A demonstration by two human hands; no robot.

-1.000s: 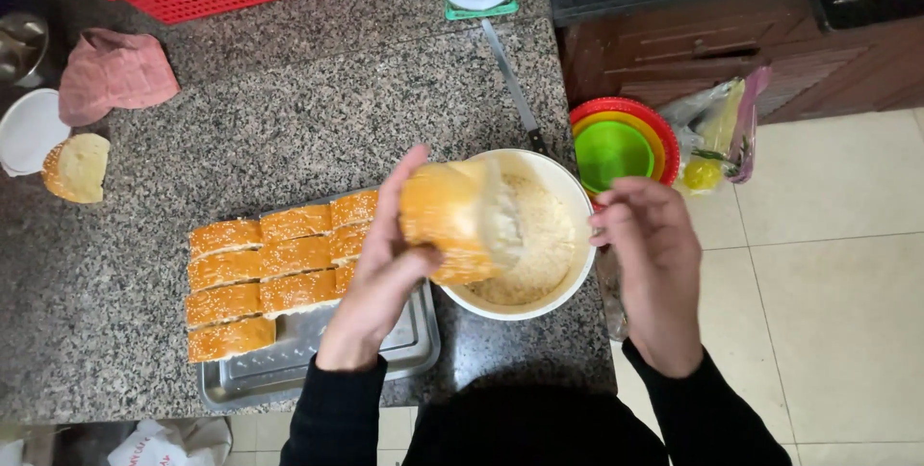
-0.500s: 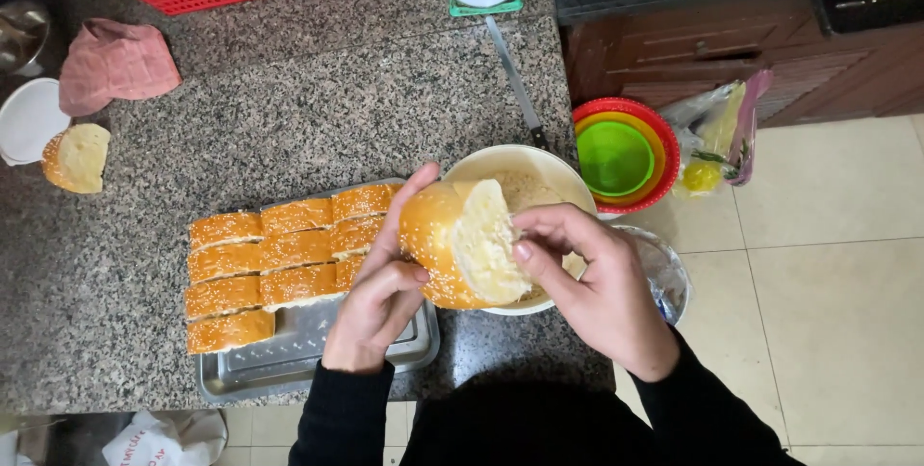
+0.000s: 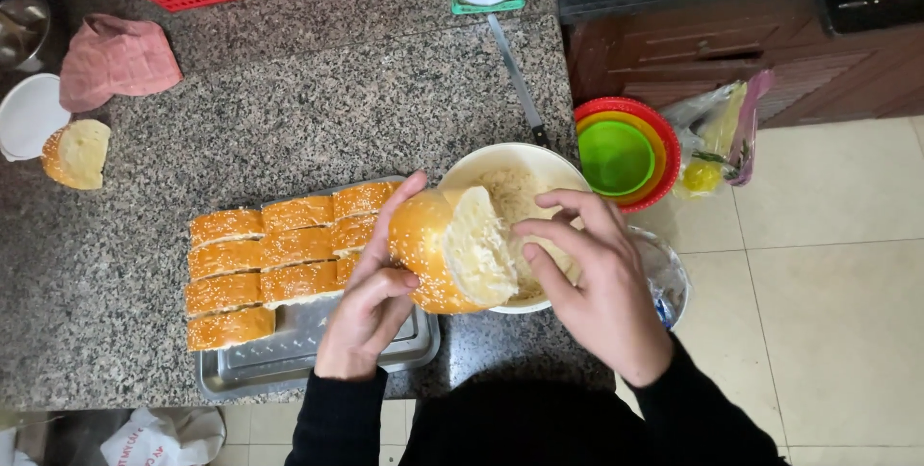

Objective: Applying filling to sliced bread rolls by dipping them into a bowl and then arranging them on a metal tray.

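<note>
**Soft loaf held over the bowl's edge: crumbs and a slip are the risks**

The left hand [image 3: 371,307] has its grip wrapped around a sesame-topped bread loaf [image 3: 452,249], cut face turned toward the cream bowl [image 3: 481,166], which holds a pale filling. The right hand [image 3: 592,278] is not grasping anything; its fingertips [image 3: 527,228] rest against the loaf's white crumb. The loaf hangs above the bowl's near rim, partly over the metal tray [image 3: 289,360] where rows of filled bread pieces [image 3: 279,269] lie.

A likely trouble is the soft crumb tearing if the fingers press hard, dropping bits into the filling. The bowl sits near the granite tabletop [image 3: 289,110] edge, so a downward push on its rim could tip it. Greasy fingers could also let the loaf slide onto the tray's finished pieces.
</note>
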